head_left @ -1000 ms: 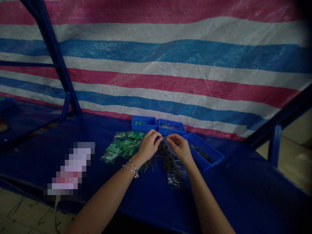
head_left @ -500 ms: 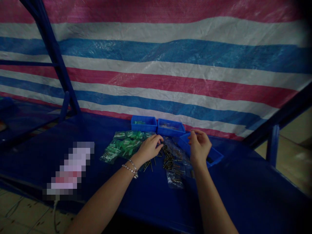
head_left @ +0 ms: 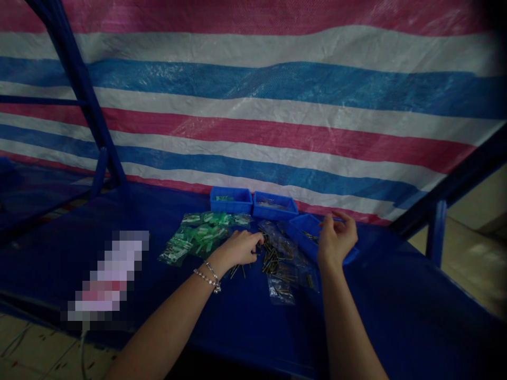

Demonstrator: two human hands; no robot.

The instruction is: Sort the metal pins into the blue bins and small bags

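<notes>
The left hand (head_left: 237, 249) rests at the left edge of a loose pile of thin metal pins (head_left: 273, 258) on the blue-covered bench (head_left: 368, 322). Its fingers curve down toward the pile, but the dim light hides whether they pinch a pin. The right hand (head_left: 336, 240) is raised to the right of the pile, its fingers loosely parted and holding nothing visible, over a tilted blue plastic bin (head_left: 304, 230) with a few more pins inside. Clear plastic bags (head_left: 280, 290) lie beneath and in front of the pile, and green-tinted plastic bags (head_left: 202, 237) lie to its left. Beyond the pile stand a blue bin (head_left: 231, 200) and a second blue bin (head_left: 275, 206). The pins look stiff, light and slick, and likely to roll and scatter; a fingertip pinch across one shank would suit them best.
</notes>
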